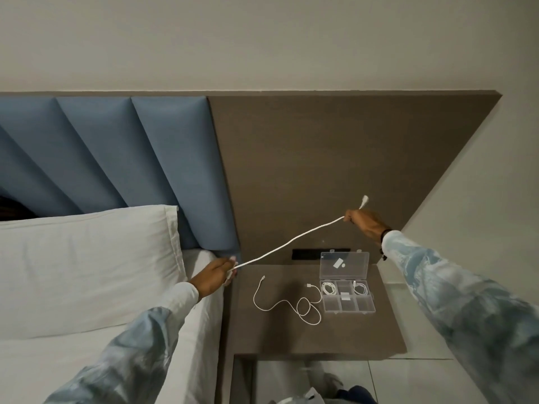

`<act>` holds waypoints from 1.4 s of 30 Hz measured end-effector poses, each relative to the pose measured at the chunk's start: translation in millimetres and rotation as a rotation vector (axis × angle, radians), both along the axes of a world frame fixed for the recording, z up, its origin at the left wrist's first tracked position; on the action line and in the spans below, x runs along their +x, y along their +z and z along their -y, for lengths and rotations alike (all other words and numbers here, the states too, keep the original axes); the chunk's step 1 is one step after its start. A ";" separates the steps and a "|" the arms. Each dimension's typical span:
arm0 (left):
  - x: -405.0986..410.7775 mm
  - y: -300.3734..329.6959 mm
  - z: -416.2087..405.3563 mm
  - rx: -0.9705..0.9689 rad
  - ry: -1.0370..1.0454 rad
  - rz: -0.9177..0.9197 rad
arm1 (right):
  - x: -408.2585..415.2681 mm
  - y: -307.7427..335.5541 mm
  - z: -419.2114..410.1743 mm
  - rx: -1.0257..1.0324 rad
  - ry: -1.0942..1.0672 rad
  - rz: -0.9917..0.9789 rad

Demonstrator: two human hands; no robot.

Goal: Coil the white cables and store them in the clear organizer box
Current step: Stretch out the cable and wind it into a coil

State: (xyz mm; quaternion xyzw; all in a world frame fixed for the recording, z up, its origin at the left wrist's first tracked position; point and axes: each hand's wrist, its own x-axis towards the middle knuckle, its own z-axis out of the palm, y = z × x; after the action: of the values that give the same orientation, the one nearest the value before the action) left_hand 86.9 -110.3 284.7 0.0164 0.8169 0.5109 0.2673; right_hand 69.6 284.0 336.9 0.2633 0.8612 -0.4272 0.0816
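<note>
Sleeves in mottled blue filled the near field, one on each side, both arms extended forward. From my remote station I logged the left hand (214,274) low, at the edge of the bed (87,360), its grip closed around one end of a braided white cable (291,240). That cable ran taut and rising across the desk (291,339) to the right hand (364,224), whose grip was clamped just short of the connector (363,201).

Beyond the arms, a second white cable (287,304) lay loose and uncoiled on the desk, one plug just beside the clear organizer box (347,298). The box stood open, lid upright, with two coiled cables already in its rear compartments.

Hazards, as I judged them:
- Excess tension could strain the cable at its connector joint.
- Release by either grip could whip the free end into the lightweight box and shift it.
- A loose coil could spring open and overflow a compartment.
</note>
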 end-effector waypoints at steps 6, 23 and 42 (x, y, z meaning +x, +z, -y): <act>24.1 15.3 -18.7 0.186 -0.368 0.071 | -4.9 9.5 -16.5 0.011 -0.082 0.003; -26.1 109.8 -34.3 1.603 0.197 0.276 | 31.8 -15.0 54.8 -0.243 0.258 0.278; -46.3 -6.4 16.8 -0.445 -0.148 -0.857 | 24.4 41.1 69.5 -0.268 0.419 -0.051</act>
State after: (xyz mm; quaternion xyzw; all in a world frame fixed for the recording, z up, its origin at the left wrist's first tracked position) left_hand 40.6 -127.1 278.3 0.2258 0.9394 0.2508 -0.0604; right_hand 94.0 214.5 378.1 0.0549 0.8343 -0.5179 0.1808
